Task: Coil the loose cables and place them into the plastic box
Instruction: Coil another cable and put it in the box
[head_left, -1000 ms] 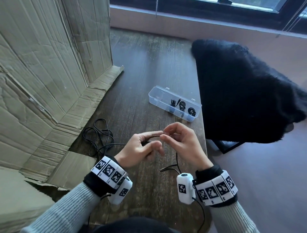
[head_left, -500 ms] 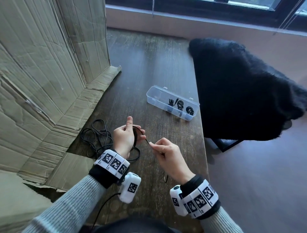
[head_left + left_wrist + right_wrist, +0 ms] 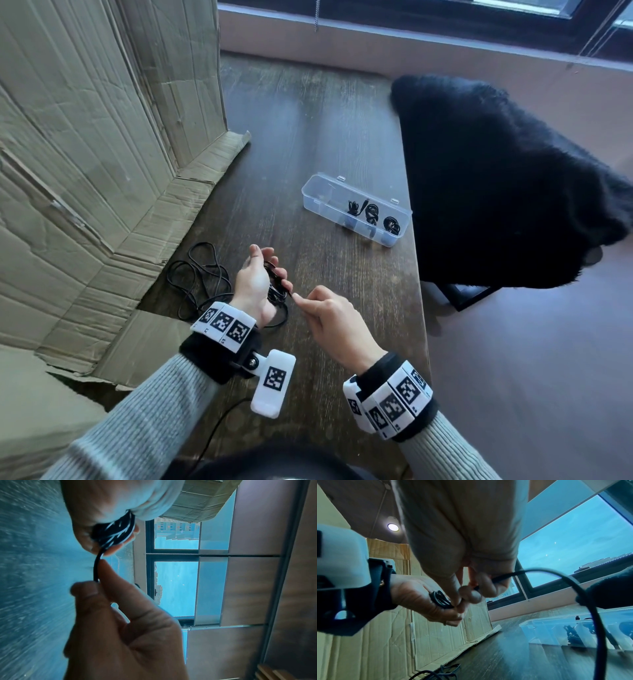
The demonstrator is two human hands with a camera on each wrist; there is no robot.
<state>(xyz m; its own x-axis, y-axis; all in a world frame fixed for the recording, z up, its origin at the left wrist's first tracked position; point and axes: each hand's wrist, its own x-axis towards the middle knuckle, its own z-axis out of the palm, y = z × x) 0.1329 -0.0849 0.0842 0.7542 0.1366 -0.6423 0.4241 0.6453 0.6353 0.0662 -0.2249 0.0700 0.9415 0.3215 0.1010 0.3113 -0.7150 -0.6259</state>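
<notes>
A small coil of black cable [image 3: 274, 286] sits in my left hand [image 3: 272, 270], fingers curled round it above the dark wooden table [image 3: 308, 137]. In the left wrist view the coil [image 3: 116, 534] lies against the fingers of the left hand [image 3: 106, 500]. My right hand [image 3: 299, 299] pinches the cable's free end between thumb and forefinger, just right of the coil. In the right wrist view, the right hand [image 3: 467, 595] meets the coil [image 3: 440, 599]. The clear plastic box [image 3: 318, 192] stands open farther back, holding three coiled cables [image 3: 371, 212].
More loose black cable [image 3: 198, 277] lies tangled on the table left of my left hand, beside creased cardboard [image 3: 85, 171]. A black furry cloth [image 3: 496, 188] covers a chair past the table's right edge [image 3: 419, 291]. A window runs along the far wall.
Both hands dropped from the middle of the table toward me. The left hand turned on edge with the coil, and the strand between the hands has grown shorter.
</notes>
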